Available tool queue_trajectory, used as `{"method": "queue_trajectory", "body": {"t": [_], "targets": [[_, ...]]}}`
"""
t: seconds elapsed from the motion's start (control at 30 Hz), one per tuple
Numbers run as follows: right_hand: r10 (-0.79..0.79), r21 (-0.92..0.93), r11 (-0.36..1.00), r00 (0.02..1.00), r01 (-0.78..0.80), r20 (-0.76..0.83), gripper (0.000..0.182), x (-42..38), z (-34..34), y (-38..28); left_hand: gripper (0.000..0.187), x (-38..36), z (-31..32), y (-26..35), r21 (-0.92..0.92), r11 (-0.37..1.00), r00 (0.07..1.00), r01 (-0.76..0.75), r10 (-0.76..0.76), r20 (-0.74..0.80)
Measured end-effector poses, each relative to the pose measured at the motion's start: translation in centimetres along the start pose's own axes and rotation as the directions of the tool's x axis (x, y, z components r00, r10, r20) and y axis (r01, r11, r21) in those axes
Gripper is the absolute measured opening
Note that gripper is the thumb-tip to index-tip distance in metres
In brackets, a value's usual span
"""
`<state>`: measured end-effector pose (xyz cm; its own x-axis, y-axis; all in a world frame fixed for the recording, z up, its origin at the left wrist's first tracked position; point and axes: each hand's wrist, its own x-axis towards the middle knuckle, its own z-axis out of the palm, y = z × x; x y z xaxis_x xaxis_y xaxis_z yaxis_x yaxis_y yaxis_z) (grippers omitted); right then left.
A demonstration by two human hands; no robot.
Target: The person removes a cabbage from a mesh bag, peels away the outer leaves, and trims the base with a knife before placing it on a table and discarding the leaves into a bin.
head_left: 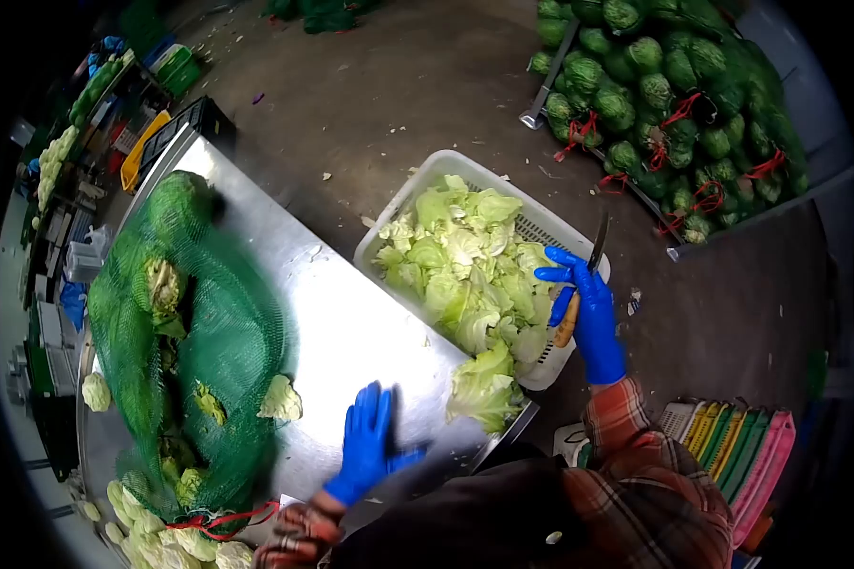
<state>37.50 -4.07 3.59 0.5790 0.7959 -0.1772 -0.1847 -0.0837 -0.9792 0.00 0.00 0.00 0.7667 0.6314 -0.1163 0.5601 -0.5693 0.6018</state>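
Note:
My left hand (362, 444), in a blue glove, is over the steel table (351, 332) with its fingers stretched out and nothing in it. A knife (566, 321) with a wooden handle and a dark blade is gripped in my gloved right hand (593, 318), the blade pointing away from me. That hand is over the right rim of a white plastic basket (392, 204) heaped with pale green cabbage leaves (465, 251). One large leaf (484, 389) hangs over the basket's near edge onto the table corner. Left of my left hand lies a green mesh sack (228, 332) with cabbages inside.
A loose leaf (281, 398) lies beside the sack, and trimmed cabbages (147, 531) are piled at the lower left. Netted cabbages (655, 90) fill a metal-framed bin at the upper right. Coloured crates (731, 446) stand at my right. Leaf scraps dot the floor (351, 95).

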Motion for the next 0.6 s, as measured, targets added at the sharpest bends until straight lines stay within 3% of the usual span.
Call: {"method": "queue_trajectory", "body": {"t": [0.03,0.1,0.13,0.17,0.23,0.27,0.3,0.33,0.37,0.4,0.43,0.47,0.5,0.53,0.57,0.6], "targets": [[0.027,0.005,1.0,1.0,-0.027,-0.014,0.04,-0.8,0.6,0.5,0.096,-3.4,0.9,-0.5,0.145,0.988,0.991,0.055,-0.072,0.113],[0.034,-0.051,0.998,0.998,-0.037,-0.059,0.038,-1.8,-2.3,-0.2,0.094,-4.6,5.4,0.7,0.416,0.908,0.958,-0.051,-0.074,0.278],[0.053,-0.079,0.995,0.995,-0.059,-0.086,0.038,-3.0,-2.6,-0.2,0.093,-4.6,6.4,1.0,0.381,0.925,0.95,-0.008,-0.112,0.291],[0.061,-0.109,0.991,0.993,-0.072,-0.103,0.038,-3.9,-2.9,-0.3,0.093,-2.5,6.5,2.2,0.276,0.96,0.961,-0.034,-0.044,0.273],[-0.093,-0.268,0.961,0.991,0.064,-0.1,0.038,-5.9,-4.5,-0.2,0.094,3.1,7.3,4.6,0.058,0.998,0.984,-0.038,0.027,0.177],[-0.152,-0.271,0.954,0.985,0.126,-0.078,0.039,-6.0,-5.4,0.3,0.094,6.2,9.1,4.4,-0.199,0.979,0.995,-0.046,0.062,0.074],[-0.211,-0.272,0.944,0.976,0.189,-0.055,0.04,-6.1,-6.4,0.9,0.091,9.4,10.2,4.7,-0.515,0.852,0.995,-0.096,0.09,-0.036],[-0.268,-0.272,0.929,0.963,0.25,-0.032,0.041,-6.2,-7.5,1.4,0.089,12.4,11.9,4.3,-0.183,0.916,0.91,-0.356,0.295,-0.292],[-0.26,-0.253,0.939,0.963,0.233,-0.078,0.04,-6.4,-8.1,1.2,0.079,14.4,12.3,4.7,0.096,0.947,0.919,-0.305,0.319,-0.232],[-0.157,-0.195,0.973,0.971,0.121,-0.181,0.038,-7.0,-7.8,0.9,0.071,16.8,10.4,5.9,0.029,0.977,0.974,-0.209,0.206,0.094],[-0.053,-0.137,0.99,0.966,0.019,-0.253,0.038,-7.4,-7.5,0.7,0.064,17.6,7.7,7.0,-0.03,0.995,0.9,-0.092,0.096,0.425],[0.024,-0.083,0.995,0.955,-0.051,-0.295,0.037,-7.7,-6.9,0.6,0.058,16.4,5.7,7.1,-0.213,0.973,0.989,-0.084,0.109,0.104],[0.053,-0.087,0.993,0.967,-0.077,-0.251,0.033,-7.8,-6.7,1.2,0.053,15.1,4.2,7.0,-0.367,0.917,0.972,-0.154,0.074,-0.223],[0.076,-0.092,0.991,0.972,-0.099,-0.221,0.029,-7.9,-6.9,2.3,0.047,14.7,3.1,4.6,-0.205,0.95,0.868,-0.237,0.112,-0.484],[0.095,-0.102,0.988,0.976,-0.117,-0.197,0.024,-7.9,-7.2,3.7,0.042,13.0,0.1,1.7,-0.018,0.988,0.812,-0.156,0.118,-0.572],[0.052,-0.125,0.99,0.991,-0.068,-0.123,0.022,-7.8,-6.5,4.7,0.038,10.7,-2.4,-2.1,0.022,0.998,0.762,0.06,-0.031,-0.647]]}}
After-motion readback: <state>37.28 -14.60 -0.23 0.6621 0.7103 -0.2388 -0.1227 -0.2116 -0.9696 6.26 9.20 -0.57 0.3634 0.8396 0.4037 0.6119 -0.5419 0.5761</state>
